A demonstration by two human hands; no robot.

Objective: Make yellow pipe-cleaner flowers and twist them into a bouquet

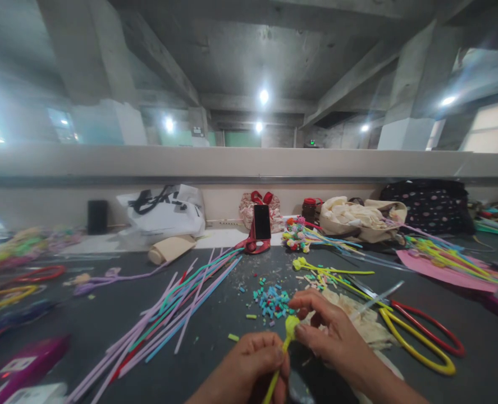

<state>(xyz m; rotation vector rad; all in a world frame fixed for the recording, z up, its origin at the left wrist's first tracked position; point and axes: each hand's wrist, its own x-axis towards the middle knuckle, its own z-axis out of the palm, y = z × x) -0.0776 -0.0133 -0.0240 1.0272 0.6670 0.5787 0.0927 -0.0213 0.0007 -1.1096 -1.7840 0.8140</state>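
Note:
My left hand (pixel 257 362) is closed around the stem of a yellow-green pipe-cleaner flower (pixel 291 326), just below its rounded head. The stem runs down toward me. My right hand (pixel 330 331) is at the head's right side, its thumb against it and its index finger raised apart above. Beyond both hands lies a pile of small cut blue, teal and red pieces (pixel 274 300). Another yellow-green pipe-cleaner flower (pixel 301 264) lies farther back. Scissors (pixel 417 342) with red and yellow handles rest to the right of my right hand.
Long lilac, teal, red and blue pipe cleaners (pixel 160 317) spread across the dark table on the left. A phone (pixel 261 221) stands upright at the back. A white bag (pixel 164 210), a beige cloth bag (pixel 362 216) and a magenta tool (pixel 32 365) are also there.

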